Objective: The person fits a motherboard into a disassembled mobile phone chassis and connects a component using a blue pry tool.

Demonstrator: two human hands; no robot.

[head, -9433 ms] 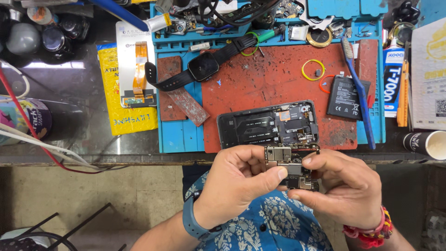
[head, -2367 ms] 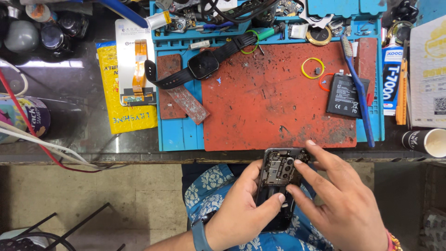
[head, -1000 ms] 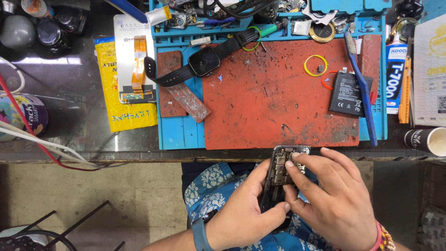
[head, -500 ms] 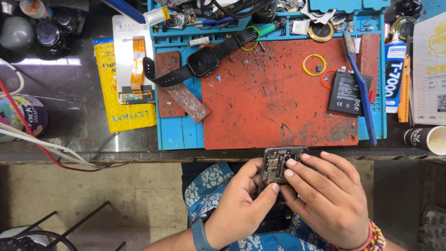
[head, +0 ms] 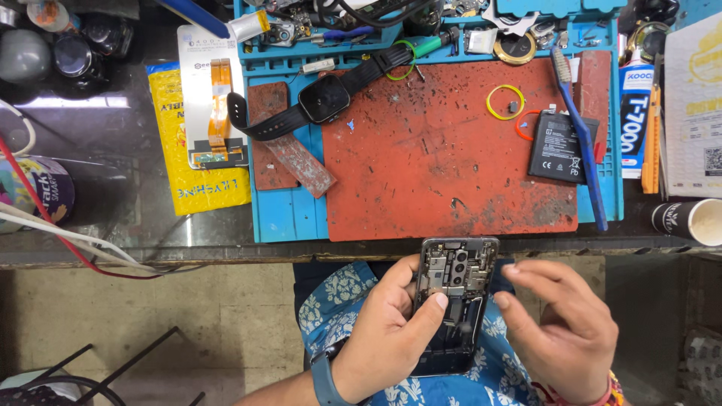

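Phone chassis (head: 455, 301) first, since the head view is my only view: it sits opened, back cover off, below the bench edge over the lap, its camera end pointing to twelve o'clock and its board and lenses exposed. My left hand (head: 387, 331) wraps it from nine o'clock, thumb pressed across the board near the camera cluster, so that hand is closed on the phone. My right hand (head: 564, 327), at three o'clock of the phone, has come off it; half a second ago its fingers lay over the frame, and now they hang loosely spread just beside the edge, holding nothing that I can see. I judge that the two-handed fiddling with the board has paused and the phone rests in one hand alone. Compared with a second ago the phone is also turned flatter toward the camera, more of its length showing. On the bench, the red mat (head: 451, 158) at twelve o'clock is bare in its middle; the smartwatch (head: 325, 99) lies toward eleven o'clock, the loose battery (head: 556, 146) toward one o'clock beside the blue toothbrush (head: 577, 131), unmoved.
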